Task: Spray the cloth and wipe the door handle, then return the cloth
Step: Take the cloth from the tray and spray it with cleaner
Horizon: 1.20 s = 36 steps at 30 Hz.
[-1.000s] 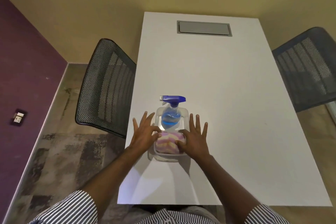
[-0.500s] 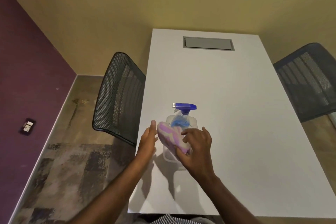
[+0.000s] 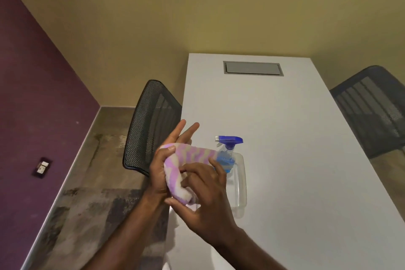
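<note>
A pink and cream striped cloth [image 3: 186,160] is lifted above the near left part of the white table [image 3: 285,138]. My left hand [image 3: 164,160] holds it from the left, thumb over the top and fingers straight behind it. My right hand [image 3: 203,195] grips its lower end with curled fingers. A clear spray bottle [image 3: 228,153] with a blue head and blue liquid stands in a clear plastic tray [image 3: 240,184], just right of the cloth. No door handle is in view.
A black mesh chair [image 3: 151,125] stands at the table's left side and another [image 3: 372,112] at the right. A grey cable flap [image 3: 253,68] sits at the table's far end. A purple wall with a socket [image 3: 41,167] is on the left.
Both hands have lifted the cloth out of the tray and up toward the left; the left hand now holds it too. The camera has tilted upward.
</note>
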Motion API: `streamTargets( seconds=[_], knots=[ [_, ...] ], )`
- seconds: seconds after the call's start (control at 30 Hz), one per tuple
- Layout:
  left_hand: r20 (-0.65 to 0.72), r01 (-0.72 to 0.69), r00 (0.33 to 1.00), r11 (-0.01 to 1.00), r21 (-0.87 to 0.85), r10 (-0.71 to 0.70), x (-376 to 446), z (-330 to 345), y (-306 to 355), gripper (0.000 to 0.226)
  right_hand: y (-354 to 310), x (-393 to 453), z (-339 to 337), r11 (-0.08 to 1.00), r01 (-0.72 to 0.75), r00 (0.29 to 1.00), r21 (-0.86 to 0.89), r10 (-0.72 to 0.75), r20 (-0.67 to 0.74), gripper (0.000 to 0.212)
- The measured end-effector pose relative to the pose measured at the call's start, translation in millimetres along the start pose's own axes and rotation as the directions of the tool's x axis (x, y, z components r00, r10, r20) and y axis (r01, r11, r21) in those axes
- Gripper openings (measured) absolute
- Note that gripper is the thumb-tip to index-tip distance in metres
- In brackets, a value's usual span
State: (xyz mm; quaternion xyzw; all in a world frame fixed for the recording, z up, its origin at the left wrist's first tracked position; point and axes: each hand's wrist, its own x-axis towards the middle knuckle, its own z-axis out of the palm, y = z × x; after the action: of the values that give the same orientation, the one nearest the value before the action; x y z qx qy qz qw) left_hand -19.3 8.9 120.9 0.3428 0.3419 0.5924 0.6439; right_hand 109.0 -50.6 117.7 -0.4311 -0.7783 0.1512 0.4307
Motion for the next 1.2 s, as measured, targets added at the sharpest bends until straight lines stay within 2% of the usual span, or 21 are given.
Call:
streamTargets(
  seconds=[0.07, 0.13, 0.17, 0.23, 0.3, 0.37, 0.47, 0.57, 0.63, 0.73, 0.9, 1.07, 1.2],
  knots=[
    [0.024, -0.005, 1.0, 0.998, -0.063, 0.006, 2.2, -5.3, 8.2, 0.06, 2.4, 1.2, -6.7, 0.995, -0.005, 1.0, 0.102, 0.003, 0.019, 0.03],
    [0.066, -0.007, 0.998, 0.988, -0.154, 0.017, 6.8, -12.2, 17.7, 0.07, 15.2, -0.9, -16.1, 0.967, -0.034, 0.995, 0.251, 0.057, -0.085, 0.009],
    [0.08, -0.005, 0.997, 0.98, -0.198, 0.021, 9.4, -15.4, 22.7, 0.07, 27.3, -2.7, -21.6, 0.946, -0.085, 0.976, 0.314, 0.141, -0.163, 0.003],
    [0.101, 0.019, 0.995, 0.947, -0.322, 0.015, 14.6, -20.7, 31.0, 0.062, 63.0, -7.7, -35.2, 0.877, -0.273, 0.884, 0.395, 0.391, -0.257, 0.004],
    [0.117, 0.062, 0.993, 0.885, -0.462, -0.009, 16.3, -22.3, 38.1, 0.058, 105.6, -11.2, -46.6, 0.791, -0.481, 0.781, 0.379, 0.583, -0.224, 0.016],
    [0.074, 0.083, 0.996, 0.847, -0.526, -0.051, 16.8, -26.2, 42.7, 0.061, 147.1, -11.4, -51.7, 0.719, -0.632, 0.741, 0.289, 0.67, -0.049, 0.042],
    [0.123, 0.136, 0.989, 0.801, -0.583, -0.078, 22.7, -26.8, 41.6, 0.072, 188.0, 1.3, -46.9, 0.692, -0.69, 0.724, 0.213, 0.648, 0.237, 0.075],
    [0.153, 0.178, 0.982, 0.795, -0.58, -0.108, 26.9, -29.5, 37.2, 0.075, 208.3, 25.3, -33.5, 0.703, -0.667, 0.724, 0.245, 0.536, 0.433, 0.076],
    [0.146, 0.209, 0.977, 0.797, -0.566, -0.152, 29.6, -32.9, 36.0, 0.076, 215.3, 41.5, -25.8, 0.708, -0.642, 0.736, 0.295, 0.461, 0.495, 0.067],
    [0.102, 0.219, 0.976, 0.83, -0.512, -0.194, 33.0, -36.3, 36.6, 0.077, 218.9, 58.4, -18.9, 0.701, -0.602, 0.772, 0.381, 0.39, 0.502, 0.039],
    [0.045, 0.193, 0.98, 0.883, -0.427, -0.193, 38.6, -42.7, 44.7, 0.077, 219.8, 59.7, -8.8, 0.702, -0.538, 0.839, 0.466, 0.389, 0.381, 0.021],
    [0.061, 0.197, 0.98, 0.885, -0.422, -0.19, 48.4, -44.6, 52.5, 0.076, 224.3, 49.2, -11.2, 0.668, -0.518, 0.851, 0.534, 0.467, 0.24, 0.019],
    [0.097, 0.203, 0.979, 0.879, -0.432, -0.178, 52.2, -39.2, 54.1, 0.078, 224.9, 32.4, -9.7, 0.659, -0.533, 0.84, 0.53, 0.488, 0.238, 0.02]
  ],
)
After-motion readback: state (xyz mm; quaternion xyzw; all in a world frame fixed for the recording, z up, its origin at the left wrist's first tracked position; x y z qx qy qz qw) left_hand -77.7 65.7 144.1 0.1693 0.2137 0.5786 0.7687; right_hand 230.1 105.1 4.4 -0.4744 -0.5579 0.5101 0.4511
